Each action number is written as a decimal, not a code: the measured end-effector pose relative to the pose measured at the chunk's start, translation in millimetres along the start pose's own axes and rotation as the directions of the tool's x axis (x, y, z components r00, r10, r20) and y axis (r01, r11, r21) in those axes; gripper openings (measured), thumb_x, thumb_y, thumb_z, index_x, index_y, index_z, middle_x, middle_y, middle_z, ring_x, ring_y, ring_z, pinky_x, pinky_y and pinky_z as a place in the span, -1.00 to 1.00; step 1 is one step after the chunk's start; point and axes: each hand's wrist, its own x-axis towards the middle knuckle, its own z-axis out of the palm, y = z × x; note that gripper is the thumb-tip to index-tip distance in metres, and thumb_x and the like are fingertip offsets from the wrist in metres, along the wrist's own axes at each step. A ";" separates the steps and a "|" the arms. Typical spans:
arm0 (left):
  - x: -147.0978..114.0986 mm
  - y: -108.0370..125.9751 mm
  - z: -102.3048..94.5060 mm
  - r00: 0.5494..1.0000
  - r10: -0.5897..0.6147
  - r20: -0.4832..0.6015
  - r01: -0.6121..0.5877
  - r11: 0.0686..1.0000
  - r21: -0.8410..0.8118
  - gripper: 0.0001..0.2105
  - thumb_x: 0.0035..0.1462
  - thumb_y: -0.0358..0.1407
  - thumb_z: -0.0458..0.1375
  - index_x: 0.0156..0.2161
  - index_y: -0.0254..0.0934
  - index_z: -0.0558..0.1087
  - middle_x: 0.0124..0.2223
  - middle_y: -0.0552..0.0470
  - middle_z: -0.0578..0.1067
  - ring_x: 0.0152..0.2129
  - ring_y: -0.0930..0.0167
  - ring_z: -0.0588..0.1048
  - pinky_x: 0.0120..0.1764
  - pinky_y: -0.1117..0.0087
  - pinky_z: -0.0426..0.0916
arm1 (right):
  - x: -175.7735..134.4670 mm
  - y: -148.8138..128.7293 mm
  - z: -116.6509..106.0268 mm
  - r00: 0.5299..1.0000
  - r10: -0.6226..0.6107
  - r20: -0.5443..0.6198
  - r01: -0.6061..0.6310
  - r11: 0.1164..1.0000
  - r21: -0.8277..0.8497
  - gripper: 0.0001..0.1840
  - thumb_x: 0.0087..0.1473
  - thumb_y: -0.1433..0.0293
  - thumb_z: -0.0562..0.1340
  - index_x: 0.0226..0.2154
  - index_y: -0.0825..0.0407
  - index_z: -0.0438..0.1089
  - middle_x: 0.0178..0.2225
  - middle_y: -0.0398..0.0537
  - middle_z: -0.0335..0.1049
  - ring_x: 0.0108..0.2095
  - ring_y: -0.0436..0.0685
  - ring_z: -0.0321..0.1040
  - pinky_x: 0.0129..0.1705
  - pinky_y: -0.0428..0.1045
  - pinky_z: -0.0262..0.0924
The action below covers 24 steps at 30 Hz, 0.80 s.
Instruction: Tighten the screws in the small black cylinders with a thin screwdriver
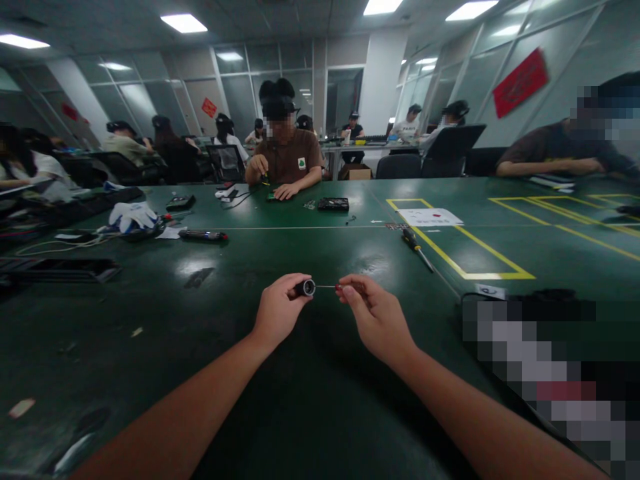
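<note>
My left hand [278, 308] is closed around a small black cylinder [309, 288], which looks like a flashlight, its silver-ringed round end facing me. Pinched in my right hand [379, 312] is a thin screwdriver [328, 287] with a slim metal shaft and a bit of red at the fingers. The shaft points left and its tip meets the cylinder's side; whether it enters a hole there is too small to tell. Both hands are just above the green table [320, 253]. Farther right lies a larger yellow-and-black screwdriver [417, 249], which neither hand touches.
Left on the table are a pen-like dark tool [203, 236], white gloves [133, 217] and a black tray [60, 270]. A paper sheet [430, 217] overlaps yellow tape [495, 275]. Across the table a person [285, 157] handles a green part. A black bag-like object [525, 300] lies right.
</note>
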 end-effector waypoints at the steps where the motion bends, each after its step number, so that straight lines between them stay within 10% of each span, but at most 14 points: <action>1: -0.1 -0.1 0.1 1.000 -0.002 0.000 0.002 1.000 -0.005 -0.66 0.04 -0.47 0.35 -0.06 -0.16 0.61 0.01 -0.04 0.59 -0.10 0.28 0.59 0.05 0.15 0.51 | -0.1 -0.8 -0.4 1.000 -0.005 -0.005 0.005 1.000 -0.010 -0.75 0.34 0.20 0.15 -0.09 -0.05 0.46 -0.24 -0.03 0.62 -0.22 0.18 0.59 -0.11 0.10 0.41; 24: -0.5 -1.4 1.3 1.000 0.011 -0.012 -0.011 1.000 0.005 -0.67 0.05 -0.45 0.33 -0.05 -0.17 0.60 0.01 -0.05 0.59 -0.09 0.28 0.59 0.04 0.15 0.51 | 1.0 -6.6 -2.3 0.999 -0.045 -0.024 0.043 0.996 -0.078 -0.77 0.33 0.22 0.14 -0.09 -0.05 0.44 -0.26 -0.03 0.64 -0.22 0.20 0.61 -0.13 0.11 0.41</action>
